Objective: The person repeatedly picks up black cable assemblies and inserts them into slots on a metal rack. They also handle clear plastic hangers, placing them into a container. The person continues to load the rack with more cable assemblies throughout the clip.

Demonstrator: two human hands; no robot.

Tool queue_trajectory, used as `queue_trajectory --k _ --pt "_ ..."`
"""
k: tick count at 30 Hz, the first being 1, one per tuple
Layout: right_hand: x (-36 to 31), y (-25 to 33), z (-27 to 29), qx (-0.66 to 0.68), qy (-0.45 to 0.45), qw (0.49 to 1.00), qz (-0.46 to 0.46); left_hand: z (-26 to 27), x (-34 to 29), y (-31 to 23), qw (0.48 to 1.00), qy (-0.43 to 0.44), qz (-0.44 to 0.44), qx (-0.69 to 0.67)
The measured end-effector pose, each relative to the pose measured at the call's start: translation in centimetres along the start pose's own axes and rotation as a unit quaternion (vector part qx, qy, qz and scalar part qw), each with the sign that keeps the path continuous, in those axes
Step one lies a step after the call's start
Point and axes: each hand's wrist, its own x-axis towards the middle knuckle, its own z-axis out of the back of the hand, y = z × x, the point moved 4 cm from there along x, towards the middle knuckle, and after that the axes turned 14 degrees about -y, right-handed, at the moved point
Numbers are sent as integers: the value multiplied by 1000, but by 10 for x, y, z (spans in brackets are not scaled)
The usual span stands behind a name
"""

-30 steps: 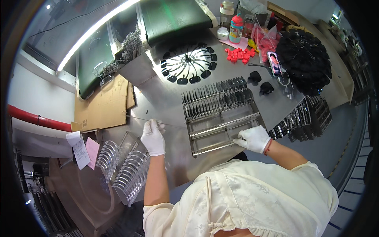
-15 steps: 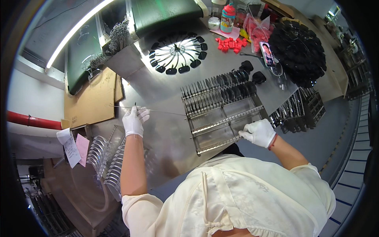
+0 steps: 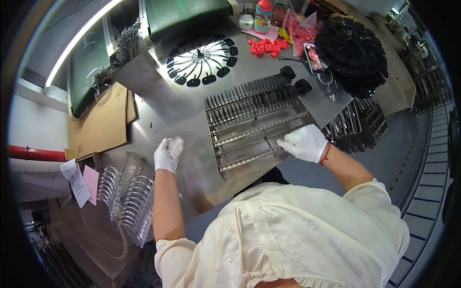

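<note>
My left hand [image 3: 168, 153], in a white glove, is closed, pinching a thin metal rod [image 3: 194, 132] just above the steel table [image 3: 185, 108]. The rod runs rightward to the left side of a slotted metal rack [image 3: 261, 128]; its far end cannot be made out. My right hand [image 3: 305, 144], also gloved, is closed at the near right edge of the rack, and anything between its fingers is hidden. Upright dark, flat pieces [image 3: 249, 98] fill the rack's far rows. Its nearer rails bear no such pieces.
A ring of black-headed pieces [image 3: 209, 79] lies farther back. Red clips [image 3: 266, 47], a bottle [image 3: 263, 18] and a lit phone [image 3: 313, 57] lie beyond the rack. A big black pile [image 3: 353, 57] stands right; cardboard [image 3: 98, 117] and clear curved parts [image 3: 137, 206] are left.
The view has shifted a little. My left hand has come nearer to me and rightward with the rod, its fingers more closed. The right hand has moved slightly away from me along the rack.
</note>
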Motion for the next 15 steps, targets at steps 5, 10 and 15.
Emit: queue_trajectory --k 5,10,15 --pt "-2 -8 -2 -12 7 1000 13 -5 -4 19 999 -4 20 27" --pt "-8 -9 -11 -48 5 981 186 -67 -30 36 976 164 58 133" --pt "8 -4 -6 -8 44 999 14 -100 -70 57 981 92 34 168"
